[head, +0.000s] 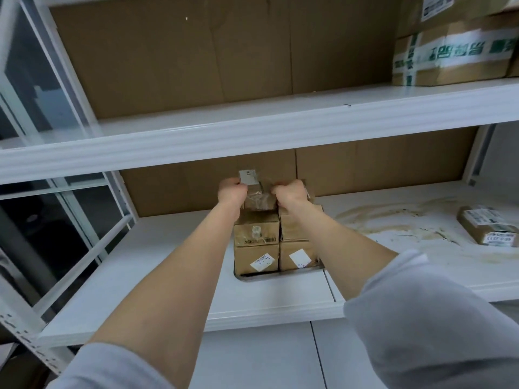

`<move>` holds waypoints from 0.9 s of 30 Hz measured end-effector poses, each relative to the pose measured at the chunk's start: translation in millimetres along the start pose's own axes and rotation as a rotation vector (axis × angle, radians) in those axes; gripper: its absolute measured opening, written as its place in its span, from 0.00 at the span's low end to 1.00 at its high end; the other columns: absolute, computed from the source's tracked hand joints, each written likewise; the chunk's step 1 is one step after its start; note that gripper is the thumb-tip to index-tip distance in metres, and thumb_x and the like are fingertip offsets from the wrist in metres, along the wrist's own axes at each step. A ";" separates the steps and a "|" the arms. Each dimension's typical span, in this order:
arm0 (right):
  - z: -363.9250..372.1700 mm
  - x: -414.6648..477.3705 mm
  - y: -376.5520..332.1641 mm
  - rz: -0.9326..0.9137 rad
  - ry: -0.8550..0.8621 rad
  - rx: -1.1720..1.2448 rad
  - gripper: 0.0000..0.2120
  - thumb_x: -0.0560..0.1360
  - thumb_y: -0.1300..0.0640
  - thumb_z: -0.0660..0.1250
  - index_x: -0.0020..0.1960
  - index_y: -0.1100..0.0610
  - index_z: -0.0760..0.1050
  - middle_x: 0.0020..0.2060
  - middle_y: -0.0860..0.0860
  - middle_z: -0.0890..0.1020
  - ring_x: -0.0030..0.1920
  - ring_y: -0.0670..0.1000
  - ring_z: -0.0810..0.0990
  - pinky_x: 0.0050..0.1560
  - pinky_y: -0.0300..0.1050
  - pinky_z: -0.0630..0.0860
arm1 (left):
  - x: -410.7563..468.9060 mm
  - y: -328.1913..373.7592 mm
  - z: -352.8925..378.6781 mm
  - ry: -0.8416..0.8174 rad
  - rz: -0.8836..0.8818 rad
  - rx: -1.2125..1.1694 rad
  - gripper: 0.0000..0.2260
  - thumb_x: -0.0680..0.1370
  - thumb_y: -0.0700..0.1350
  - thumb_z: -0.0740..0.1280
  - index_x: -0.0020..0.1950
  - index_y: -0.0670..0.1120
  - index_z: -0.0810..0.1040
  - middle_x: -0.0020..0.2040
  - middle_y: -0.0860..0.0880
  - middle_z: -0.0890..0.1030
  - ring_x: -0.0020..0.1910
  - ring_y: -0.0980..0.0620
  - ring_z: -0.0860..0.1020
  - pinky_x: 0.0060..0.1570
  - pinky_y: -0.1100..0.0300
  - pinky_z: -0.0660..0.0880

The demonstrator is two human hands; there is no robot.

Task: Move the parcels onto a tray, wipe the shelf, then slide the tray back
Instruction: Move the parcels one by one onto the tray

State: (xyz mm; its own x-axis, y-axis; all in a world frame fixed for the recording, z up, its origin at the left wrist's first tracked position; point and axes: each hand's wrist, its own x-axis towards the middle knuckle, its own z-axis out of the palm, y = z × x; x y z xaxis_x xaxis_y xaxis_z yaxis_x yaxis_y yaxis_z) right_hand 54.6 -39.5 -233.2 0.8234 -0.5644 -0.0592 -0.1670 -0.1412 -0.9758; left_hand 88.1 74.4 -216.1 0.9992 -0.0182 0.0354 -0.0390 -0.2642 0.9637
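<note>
My left grip and my right grip are both curled round opposite ends of the top parcel, a small brown carton bound in glossy tape. It sits on the stacked parcels in the steel tray, midway along the shelf. I judge it light and stiff, though the tape is probably slick, so I'd squeeze the cardboard ends rather than the film. Another parcel lies near the shelf's right edge, beyond a brownish smear that needs wiping.
</note>
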 end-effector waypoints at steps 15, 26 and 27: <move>-18.5 -3.1 3.5 -0.052 0.061 -0.137 0.17 0.77 0.60 0.65 0.64 0.64 0.71 0.60 0.59 0.78 0.60 0.59 0.77 0.58 0.48 0.75 | 0.1 8.6 4.9 -0.019 0.051 0.177 0.19 0.80 0.37 0.56 0.72 0.41 0.67 0.68 0.44 0.72 0.59 0.46 0.76 0.51 0.59 0.73; -82.0 2.5 24.1 -0.075 0.290 -0.153 0.19 0.76 0.44 0.65 0.43 0.60 0.81 0.44 0.55 0.84 0.44 0.55 0.82 0.44 0.44 0.77 | -35.5 33.0 74.1 -0.147 0.360 0.155 0.11 0.76 0.42 0.69 0.58 0.45 0.80 0.58 0.49 0.82 0.56 0.52 0.79 0.57 0.63 0.73; -91.6 2.1 27.7 -0.065 0.312 -0.141 0.21 0.77 0.43 0.63 0.44 0.61 0.81 0.44 0.55 0.84 0.45 0.55 0.82 0.45 0.44 0.76 | -38.7 33.1 85.0 -0.175 0.351 0.154 0.09 0.76 0.42 0.69 0.55 0.45 0.81 0.55 0.49 0.82 0.53 0.52 0.80 0.55 0.63 0.74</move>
State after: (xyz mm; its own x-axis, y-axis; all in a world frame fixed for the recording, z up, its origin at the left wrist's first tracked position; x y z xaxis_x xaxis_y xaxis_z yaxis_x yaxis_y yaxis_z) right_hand 1.9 -119.1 -241.1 0.6332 -0.7686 0.0909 -0.2106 -0.2841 -0.9354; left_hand 47.5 -15.7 -208.1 0.9091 -0.2928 0.2964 -0.3909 -0.3533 0.8499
